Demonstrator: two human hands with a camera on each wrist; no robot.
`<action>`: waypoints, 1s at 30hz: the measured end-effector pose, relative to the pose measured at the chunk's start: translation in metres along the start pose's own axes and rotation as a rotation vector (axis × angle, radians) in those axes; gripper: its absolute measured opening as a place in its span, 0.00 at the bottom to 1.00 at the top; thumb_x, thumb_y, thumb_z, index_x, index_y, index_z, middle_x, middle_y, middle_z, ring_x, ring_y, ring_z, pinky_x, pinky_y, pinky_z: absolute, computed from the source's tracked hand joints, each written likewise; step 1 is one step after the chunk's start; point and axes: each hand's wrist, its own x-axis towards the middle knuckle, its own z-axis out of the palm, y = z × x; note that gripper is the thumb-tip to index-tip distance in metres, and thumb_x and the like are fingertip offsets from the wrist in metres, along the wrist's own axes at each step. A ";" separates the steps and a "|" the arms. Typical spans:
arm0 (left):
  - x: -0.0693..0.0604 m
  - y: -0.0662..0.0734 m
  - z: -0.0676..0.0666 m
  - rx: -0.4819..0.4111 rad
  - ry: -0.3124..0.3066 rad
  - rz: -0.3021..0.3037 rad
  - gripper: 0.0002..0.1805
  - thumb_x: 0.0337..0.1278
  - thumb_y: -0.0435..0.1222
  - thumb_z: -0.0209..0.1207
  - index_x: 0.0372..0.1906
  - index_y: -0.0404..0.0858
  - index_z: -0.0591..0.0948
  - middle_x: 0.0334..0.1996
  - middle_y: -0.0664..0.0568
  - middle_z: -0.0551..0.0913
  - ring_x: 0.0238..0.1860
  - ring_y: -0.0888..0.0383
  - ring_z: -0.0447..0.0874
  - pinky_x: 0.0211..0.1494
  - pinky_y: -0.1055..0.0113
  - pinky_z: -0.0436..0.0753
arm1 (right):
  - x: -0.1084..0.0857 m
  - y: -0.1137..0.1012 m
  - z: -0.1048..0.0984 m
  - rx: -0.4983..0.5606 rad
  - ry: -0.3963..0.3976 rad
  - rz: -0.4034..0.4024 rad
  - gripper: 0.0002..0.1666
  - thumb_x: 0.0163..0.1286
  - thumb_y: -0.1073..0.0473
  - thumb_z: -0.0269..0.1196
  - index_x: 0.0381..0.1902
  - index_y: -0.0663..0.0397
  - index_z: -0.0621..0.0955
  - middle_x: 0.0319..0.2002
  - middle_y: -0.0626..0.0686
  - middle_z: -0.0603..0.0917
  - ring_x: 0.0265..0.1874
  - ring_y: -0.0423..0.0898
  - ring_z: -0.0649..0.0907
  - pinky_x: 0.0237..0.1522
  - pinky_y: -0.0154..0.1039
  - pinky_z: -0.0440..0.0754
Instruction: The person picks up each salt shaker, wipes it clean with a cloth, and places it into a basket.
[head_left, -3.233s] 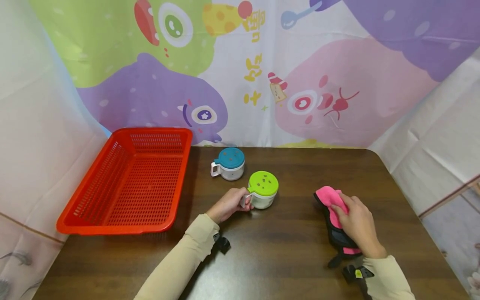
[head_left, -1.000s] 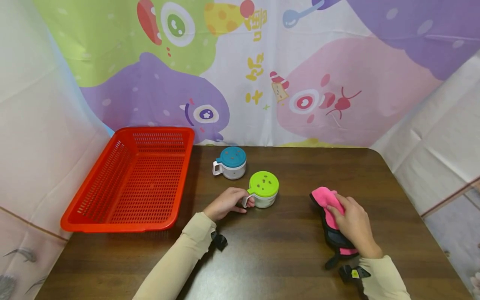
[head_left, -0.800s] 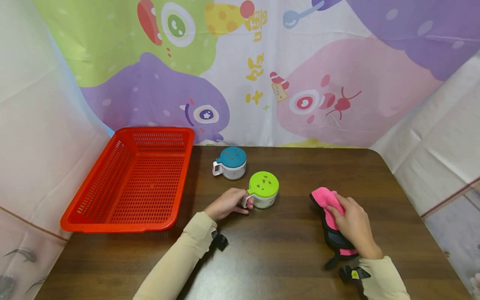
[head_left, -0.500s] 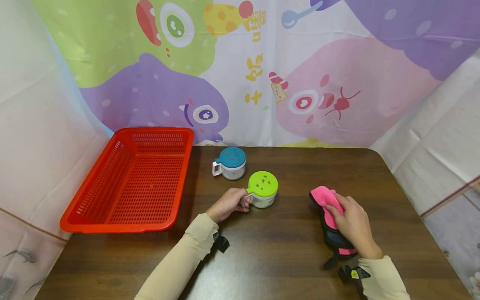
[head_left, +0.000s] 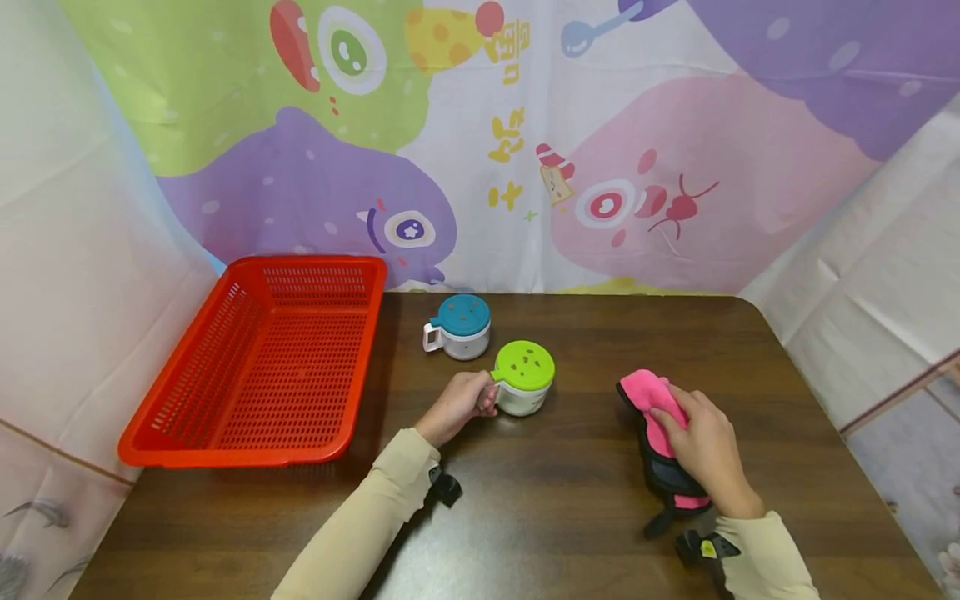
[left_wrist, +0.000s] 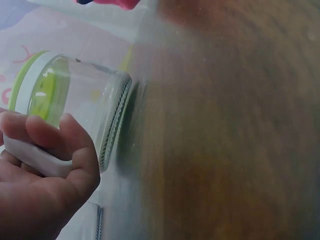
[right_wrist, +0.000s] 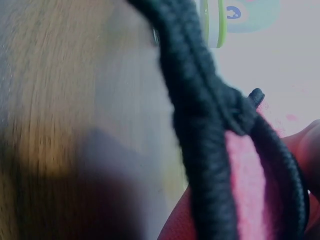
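Observation:
In the head view my left hand (head_left: 459, 407) grips the white handle of a clear jar with a lime-green lid (head_left: 525, 367). The left wrist view shows the fingers curled round the handle (left_wrist: 37, 157), beside the glass wall (left_wrist: 90, 95). The jar is upright at the table's middle; whether its base touches the wood I cannot tell. My right hand (head_left: 708, 446) holds a folded pink cloth item with black trim and a black loop (head_left: 648, 396), thumb on the pink side. Close up, the black edging (right_wrist: 192, 125) fills much of the right wrist view.
A similar jar with a blue lid (head_left: 463, 317) stands just behind and left of the green one. On the left sits a red perforated plastic basket (head_left: 356, 383). A printed cartoon curtain (head_left: 480, 167) hangs behind the brown wooden table (head_left: 555, 517).
About a second ago my left fingers were loosened at the handle; they have since curled tightly round it. The green-lidded jar has shifted very slightly left. My right hand keeps its hold.

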 end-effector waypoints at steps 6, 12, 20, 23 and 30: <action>-0.002 -0.004 0.003 -0.025 0.027 0.030 0.13 0.58 0.32 0.42 0.19 0.39 0.69 0.16 0.57 0.67 0.21 0.62 0.69 0.34 0.69 0.79 | -0.003 -0.004 0.000 0.002 -0.010 0.001 0.28 0.58 0.60 0.69 0.56 0.66 0.78 0.28 0.56 0.77 0.24 0.47 0.70 0.24 0.34 0.67; -0.002 -0.003 0.005 -0.055 0.050 0.047 0.13 0.57 0.32 0.42 0.19 0.38 0.69 0.15 0.56 0.66 0.20 0.62 0.66 0.34 0.68 0.80 | -0.002 -0.005 0.002 0.020 0.027 -0.043 0.28 0.57 0.60 0.70 0.55 0.65 0.79 0.26 0.55 0.75 0.22 0.46 0.68 0.23 0.34 0.65; 0.001 0.002 0.005 -0.055 0.077 0.045 0.12 0.56 0.32 0.42 0.18 0.38 0.67 0.15 0.56 0.65 0.20 0.61 0.65 0.34 0.68 0.79 | 0.002 -0.006 0.000 0.039 0.040 -0.056 0.29 0.57 0.60 0.70 0.57 0.64 0.79 0.25 0.55 0.75 0.23 0.45 0.67 0.23 0.34 0.64; 0.001 0.003 0.004 -0.066 0.085 0.042 0.12 0.56 0.32 0.42 0.18 0.38 0.67 0.15 0.56 0.64 0.20 0.61 0.65 0.34 0.68 0.79 | 0.003 -0.007 0.001 0.039 0.057 -0.063 0.28 0.58 0.60 0.70 0.56 0.64 0.79 0.25 0.55 0.75 0.22 0.45 0.67 0.23 0.34 0.64; 0.001 0.005 0.005 -0.127 0.092 0.042 0.12 0.56 0.32 0.41 0.18 0.39 0.67 0.16 0.57 0.64 0.19 0.62 0.64 0.33 0.68 0.79 | 0.004 -0.009 0.002 0.040 0.075 -0.067 0.26 0.58 0.61 0.69 0.54 0.65 0.80 0.26 0.56 0.76 0.22 0.46 0.67 0.25 0.36 0.64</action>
